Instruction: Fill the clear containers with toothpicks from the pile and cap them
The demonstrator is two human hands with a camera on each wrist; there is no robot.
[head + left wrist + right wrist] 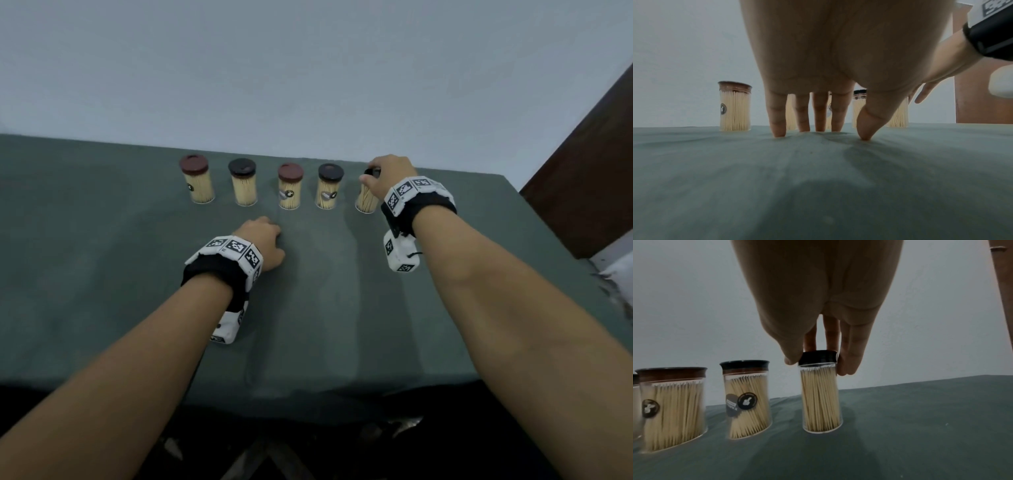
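Observation:
Five clear containers packed with toothpicks stand in a row at the back of the green-clothed table (102,274). The four on the left carry caps: red-brown (194,164), black (242,168), red-brown (290,172) and black (330,172). My right hand (387,174) is over the rightmost container (366,200) (821,399). Its thumb (791,358) and fingers (851,363) pinch the black cap (818,357) at the container's mouth. My left hand (265,240) holds nothing; its straight fingertips (780,129) press on the cloth in front of the row. No loose toothpicks are in view.
A plain wall runs close behind the row. A brown wooden panel (582,171) stands past the table's right edge, with something white (616,274) below it. The table's front edge (308,387) is near my elbows, with dark floor beneath.

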